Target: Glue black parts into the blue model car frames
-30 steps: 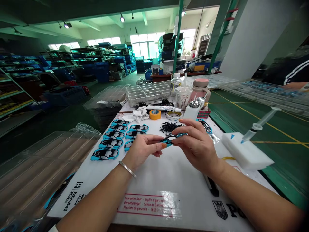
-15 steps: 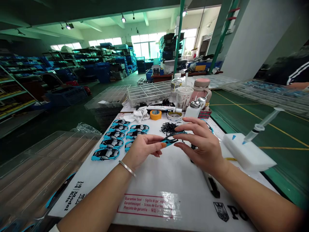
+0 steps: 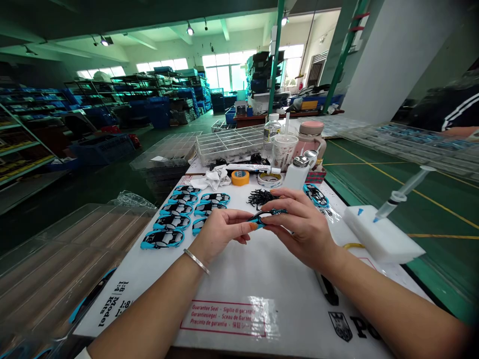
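A small blue-and-black model car body [image 3: 259, 219] is held above the white table sheet, between my two hands. My left hand [image 3: 221, 230] pinches its left end with thumb and fingers. On the other side my right hand [image 3: 303, 222] is closed on the right end, its fingers hiding much of that part. Just behind lies a pile of small black parts [image 3: 258, 198]. Rows of similar car bodies [image 3: 163, 238] rest at the left, and one more car body [image 3: 316, 195] lies beyond my right hand.
A white foam block [image 3: 381, 234] with a syringe [image 3: 402, 194] stands at the right. Along the back are orange tape [image 3: 240, 177], crumpled tissue [image 3: 213, 178], a pump bottle [image 3: 297, 173], a cup [image 3: 283, 152] and a divided clear tray [image 3: 230, 144]. A dark-handled tool [image 3: 329, 290] lies under my right forearm.
My right hand has moved slightly left and down, its fingers closing from a loose spread onto the car body. My left hand keeps its pinch in the same place.
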The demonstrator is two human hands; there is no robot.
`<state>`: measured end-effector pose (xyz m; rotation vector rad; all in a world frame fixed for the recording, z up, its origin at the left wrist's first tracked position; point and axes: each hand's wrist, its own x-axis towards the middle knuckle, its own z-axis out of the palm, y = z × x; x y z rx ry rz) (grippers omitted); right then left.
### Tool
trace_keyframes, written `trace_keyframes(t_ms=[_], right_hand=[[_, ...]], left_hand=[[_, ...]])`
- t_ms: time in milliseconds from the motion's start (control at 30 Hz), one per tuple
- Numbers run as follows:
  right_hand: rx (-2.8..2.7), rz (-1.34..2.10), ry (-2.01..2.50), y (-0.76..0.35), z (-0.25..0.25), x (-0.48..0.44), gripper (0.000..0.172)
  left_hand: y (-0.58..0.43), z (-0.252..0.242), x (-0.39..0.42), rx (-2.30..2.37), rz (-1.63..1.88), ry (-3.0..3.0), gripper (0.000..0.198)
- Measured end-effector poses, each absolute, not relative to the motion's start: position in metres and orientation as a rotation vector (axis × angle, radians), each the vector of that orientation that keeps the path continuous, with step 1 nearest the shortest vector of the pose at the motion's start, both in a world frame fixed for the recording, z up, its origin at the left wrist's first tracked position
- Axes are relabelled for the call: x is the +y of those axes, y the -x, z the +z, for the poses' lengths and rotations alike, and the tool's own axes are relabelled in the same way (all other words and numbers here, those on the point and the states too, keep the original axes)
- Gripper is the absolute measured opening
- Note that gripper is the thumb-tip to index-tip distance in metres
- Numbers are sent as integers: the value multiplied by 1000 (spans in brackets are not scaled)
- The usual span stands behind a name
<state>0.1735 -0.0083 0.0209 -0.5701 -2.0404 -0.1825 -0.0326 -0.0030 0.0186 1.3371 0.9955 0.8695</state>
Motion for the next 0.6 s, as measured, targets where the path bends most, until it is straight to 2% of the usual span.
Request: trace_keyframes(t_ms=[300,467,600], right_hand=[[-2049,-175,578,-175,22,-9,12],[-2056,-172,657,-179,22,-7,22],[-2022,-208,675,-180,22,-6,16]], left_hand=[[33,17,-4,980,867,-1352,37],[33,19,-3,993,929,-1368,40],[33,20,-3,999,933,-1378,40]])
